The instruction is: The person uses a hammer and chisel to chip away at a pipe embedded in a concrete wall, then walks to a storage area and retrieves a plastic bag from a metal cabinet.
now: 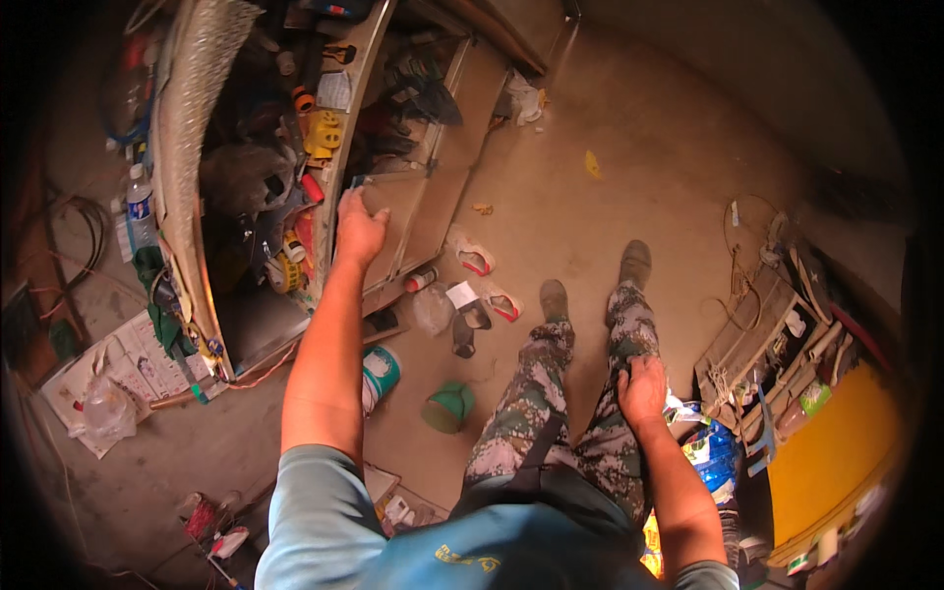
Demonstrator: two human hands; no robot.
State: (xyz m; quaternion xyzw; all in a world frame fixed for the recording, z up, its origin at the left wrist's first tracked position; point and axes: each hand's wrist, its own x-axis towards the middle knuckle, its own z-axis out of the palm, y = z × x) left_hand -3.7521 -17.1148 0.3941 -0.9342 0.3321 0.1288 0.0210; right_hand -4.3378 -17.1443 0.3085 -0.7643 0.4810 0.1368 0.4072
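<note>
My left hand point(362, 228) reaches into the left side, its bent fingers on the upper edge of a tan cabinet panel point(398, 221). Beside it are open cabinet shelves with a yellow plastic object point(323, 133), a red cylinder point(312, 189), a yellow tape measure or roll point(288, 273) and jumbled bags and tools. My right hand point(641, 390) is low in front of my camouflage-trousered thigh, its fingers curled; whatever is in them, if anything, is hidden.
Red-trimmed sandals point(474, 258), a green bucket point(447, 411) and a white-teal pail point(379, 374) lie near my boots. At right are stacked boards with rope point(747, 334) and a yellow panel point(836, 452). A bottle point(140, 206) and printed sheets point(128, 374) are at left.
</note>
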